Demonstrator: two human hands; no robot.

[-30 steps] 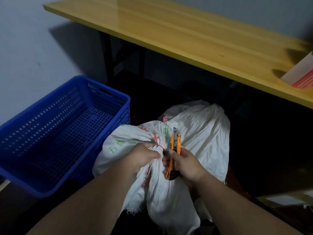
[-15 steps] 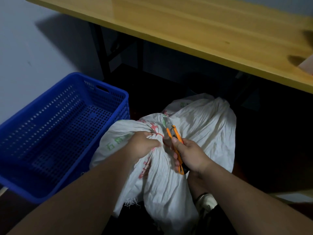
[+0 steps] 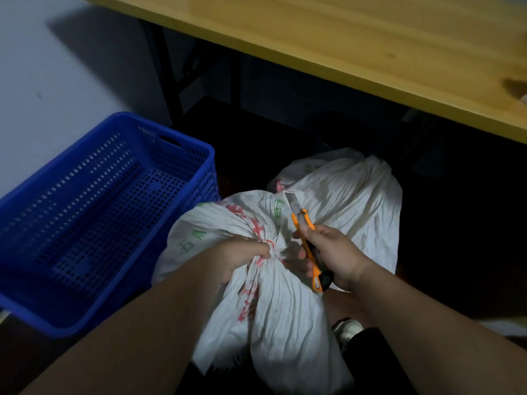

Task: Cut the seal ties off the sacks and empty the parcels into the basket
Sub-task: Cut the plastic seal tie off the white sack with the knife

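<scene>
Wall (image 3: 57, 67), pale grey, is filling the upper left, and we are seeing a hard shadow on it cast by the table. Yellow wooden table (image 3: 356, 38) is running diagonally across the top, glossy, with dark metal legs (image 3: 168, 78) standing beneath it. Floor (image 3: 456, 223) under and in front of the table is looking very dark; we cannot tell its material.

Blue perforated basket (image 3: 85, 223) is sitting on the floor at left, against the wall, touching the near sack. We are seeing only its bare bottom.

Near white sack (image 3: 271, 309) is standing between our arms, its neck gathered and bound by a red seal tie (image 3: 268, 243). A second white sack (image 3: 348, 201) is lying just behind it, to the right.

Our left hand (image 3: 239, 258) is gripping the bunched neck right at the tie, fingers curled into the fabric. Our right hand (image 3: 333, 255) is clamping the orange utility knife (image 3: 306, 240), blade out and pointing up and away, just beside the tie but not touching it.

A pale shoe (image 3: 348, 330) is peeking out below the right wrist.
</scene>
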